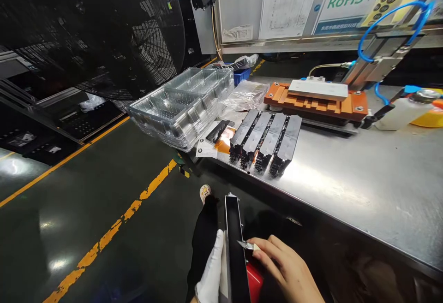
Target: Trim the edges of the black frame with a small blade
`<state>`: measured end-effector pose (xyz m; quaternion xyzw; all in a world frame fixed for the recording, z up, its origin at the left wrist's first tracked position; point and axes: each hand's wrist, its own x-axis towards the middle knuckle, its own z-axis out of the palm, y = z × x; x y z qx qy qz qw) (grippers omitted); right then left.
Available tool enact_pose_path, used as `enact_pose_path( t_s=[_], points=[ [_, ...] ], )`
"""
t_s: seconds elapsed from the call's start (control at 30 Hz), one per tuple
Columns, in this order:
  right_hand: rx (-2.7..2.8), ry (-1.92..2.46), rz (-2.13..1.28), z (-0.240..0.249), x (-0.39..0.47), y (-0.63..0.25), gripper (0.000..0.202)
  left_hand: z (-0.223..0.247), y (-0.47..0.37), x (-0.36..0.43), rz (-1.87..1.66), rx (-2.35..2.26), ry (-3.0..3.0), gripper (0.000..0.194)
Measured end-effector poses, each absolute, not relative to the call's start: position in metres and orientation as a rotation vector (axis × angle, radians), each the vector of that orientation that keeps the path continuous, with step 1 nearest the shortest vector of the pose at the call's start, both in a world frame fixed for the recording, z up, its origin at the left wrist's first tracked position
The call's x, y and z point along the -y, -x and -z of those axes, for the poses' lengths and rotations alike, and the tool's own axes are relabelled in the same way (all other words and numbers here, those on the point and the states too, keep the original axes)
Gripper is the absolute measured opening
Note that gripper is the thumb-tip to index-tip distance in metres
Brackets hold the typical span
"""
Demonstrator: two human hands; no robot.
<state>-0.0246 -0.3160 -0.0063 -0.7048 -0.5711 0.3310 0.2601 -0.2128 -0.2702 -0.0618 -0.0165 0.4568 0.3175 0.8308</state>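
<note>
A big black fan with a wire grille fills the upper left, above a dark floor marked with yellow lines. To the right runs the steel desk, its near edge slanting down toward the lower right.

At the desk's left end sits a stack of clear plastic trays, with a crumpled clear bag just beside it. Farther back stands an orange fixture with a pale plate on top, a blue hose looping above it. A white bottle lies on its side near the right edge.

Four long black parts lie side by side near the desk's front edge, touching one another, all angled the same way from near left to far right.

Below the desk edge, well apart from those four, a further long black strip is held in front of the person. Its long axis runs almost straight away from the viewer, the far end pointing up toward the desk, the near end running out of the bottom of the picture.

The left hand, in a white glove, is closed against the strip's left side, gripping it low down. The bare right hand lies to the strip's right, its fingers pinched together on a small silvery blade, whose tip touches the strip's right edge about halfway along the visible length. Something red shows between the strip and the right hand; what it is cannot be told.
</note>
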Motion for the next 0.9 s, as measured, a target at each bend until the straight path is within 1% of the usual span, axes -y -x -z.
enact_pose_path(
  t_s=[0.1, 0.2, 0.33, 0.4, 0.5, 0.67, 0.8, 0.9],
  points=[
    [1.595, 1.902, -0.882, 0.009, 0.316, 0.024, 0.028, 0.06, 0.215, 0.268, -0.679, -1.013, 0.038, 0.017],
    [1.617, 1.894, -0.847, 0.014, 0.317, 0.024, 0.027, 0.059, 0.217, 0.265, -0.642, -0.994, 0.04, 0.016],
    [1.561, 1.981, -0.755, 0.021, 0.311, 0.013, 0.031, 0.052, 0.215, 0.269, -0.525, -0.94, 0.075, 0.033],
    [1.552, 2.028, -0.728, 0.023, 0.307, 0.007, 0.033, 0.048, 0.213, 0.274, -0.461, -0.906, 0.099, 0.039],
    [1.582, 2.035, -0.709, 0.02, 0.305, 0.004, 0.033, 0.042, 0.211, 0.278, -0.389, -0.853, 0.133, 0.036],
    [1.655, 1.941, -0.787, 0.017, 0.313, 0.013, 0.027, 0.04, 0.214, 0.275, -0.338, -0.782, 0.181, 0.036],
    [1.581, 2.013, -0.658, 0.025, 0.309, 0.006, 0.036, 0.04, 0.218, 0.274, -0.311, -0.761, 0.194, 0.035],
    [1.545, 2.071, -0.691, 0.032, 0.304, 0.0, 0.039, 0.04, 0.22, 0.273, -0.3, -0.757, 0.193, 0.037]
  ],
)
